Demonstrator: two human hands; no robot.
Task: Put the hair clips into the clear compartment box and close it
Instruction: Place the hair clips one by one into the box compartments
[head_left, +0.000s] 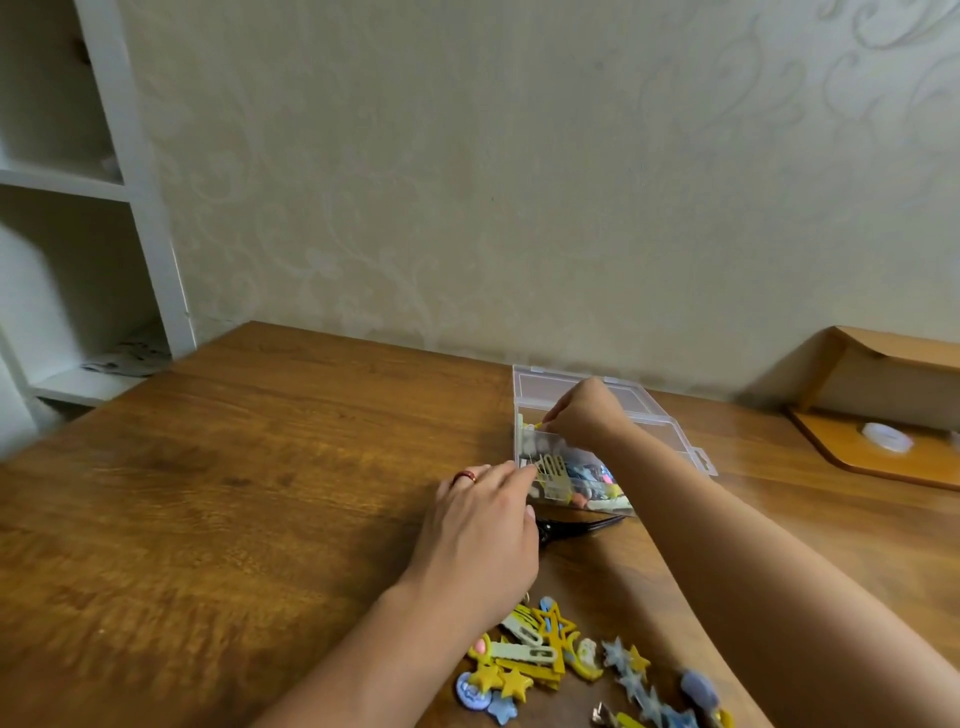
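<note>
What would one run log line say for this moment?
box: lid open, part filled | right hand: pinches yellow clip over box | left hand: at box front | loose clips: on table

A warm brown wood grain is shown by the table (260, 467). The box (670, 421) is made of clear plastic. Yellow, pale blue and cream are seen among the loose hair clips (545, 660), several shaped as stars. A red ring (465, 476) is worn. The wall (519, 182) is covered in cream wallpaper with pale swirls.
</note>
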